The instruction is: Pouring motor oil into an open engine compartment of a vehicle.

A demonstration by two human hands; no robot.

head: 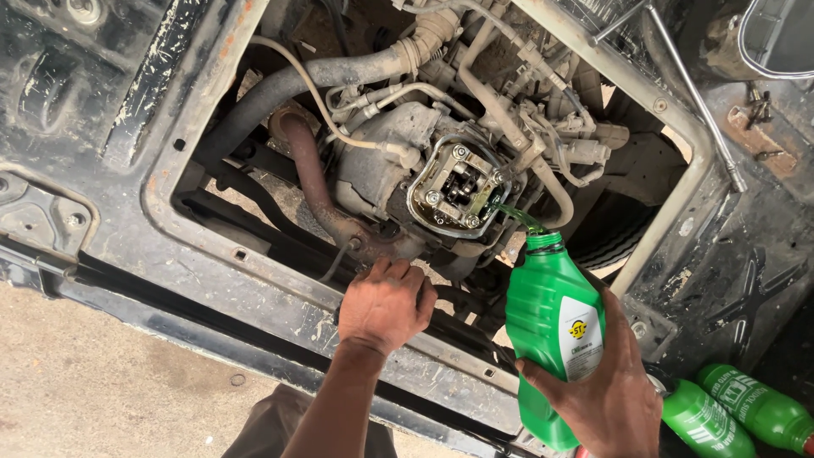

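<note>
Over the open gearbox housing (455, 188), the green bottle (551, 331) is tipping, the right hand (615, 386) wrapping it, oil streaming thinly; any wobble risks spilling past the rim. The left hand (386, 305) is curling, empty, bracing on the frame rail (280, 297).

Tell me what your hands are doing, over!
Right hand tips green bottle, oil streams into open gearbox. Left hand rests on frame edge. Nothing blocking the pour.

Green plastic oil bottle (551, 339) with a white label, uncapped and tilted neck-up toward the engine. A thin green stream (509, 212) runs from its mouth into the open gear housing (454, 187).
</note>
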